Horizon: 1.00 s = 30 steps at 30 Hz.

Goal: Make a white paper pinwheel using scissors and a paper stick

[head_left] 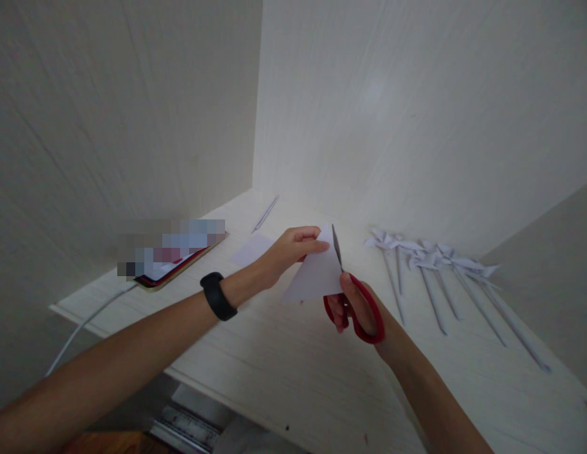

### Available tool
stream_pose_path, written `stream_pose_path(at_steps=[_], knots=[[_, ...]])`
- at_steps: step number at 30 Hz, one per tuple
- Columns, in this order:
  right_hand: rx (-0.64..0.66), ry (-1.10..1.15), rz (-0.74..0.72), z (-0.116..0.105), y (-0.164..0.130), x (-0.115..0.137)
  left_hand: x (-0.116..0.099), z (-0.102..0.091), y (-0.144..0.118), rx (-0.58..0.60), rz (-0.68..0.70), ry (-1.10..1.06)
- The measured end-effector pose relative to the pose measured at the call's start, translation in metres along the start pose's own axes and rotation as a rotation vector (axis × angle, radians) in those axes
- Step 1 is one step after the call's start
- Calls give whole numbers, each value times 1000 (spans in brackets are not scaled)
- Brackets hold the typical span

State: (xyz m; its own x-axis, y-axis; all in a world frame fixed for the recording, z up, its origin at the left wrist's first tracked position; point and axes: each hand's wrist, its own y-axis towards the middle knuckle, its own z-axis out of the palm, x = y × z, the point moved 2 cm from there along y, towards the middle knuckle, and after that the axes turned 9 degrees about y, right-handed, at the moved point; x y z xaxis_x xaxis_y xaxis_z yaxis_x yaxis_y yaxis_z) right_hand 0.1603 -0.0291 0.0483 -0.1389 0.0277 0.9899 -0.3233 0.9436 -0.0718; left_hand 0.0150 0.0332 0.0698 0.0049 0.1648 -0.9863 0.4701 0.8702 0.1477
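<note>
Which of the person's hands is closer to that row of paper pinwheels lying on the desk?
The right. The right hand, holding the red scissors, is just left of the paper pinwheels. The left hand, pinching the folded white paper, is farther left, beyond the scissors.

Both forearms reach forward over the surface. The left hand, a black band on its wrist, pinches with fingers curled, thumb on top. The right hand sits just right of it, its grip closed through red handles, wrist bent inward.
</note>
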Motion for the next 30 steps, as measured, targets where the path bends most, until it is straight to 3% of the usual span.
stream_pose_path(at_steps=[30], knots=[[-71,-58,8,0,-2,-2,3,1,0,12,-39,-15]])
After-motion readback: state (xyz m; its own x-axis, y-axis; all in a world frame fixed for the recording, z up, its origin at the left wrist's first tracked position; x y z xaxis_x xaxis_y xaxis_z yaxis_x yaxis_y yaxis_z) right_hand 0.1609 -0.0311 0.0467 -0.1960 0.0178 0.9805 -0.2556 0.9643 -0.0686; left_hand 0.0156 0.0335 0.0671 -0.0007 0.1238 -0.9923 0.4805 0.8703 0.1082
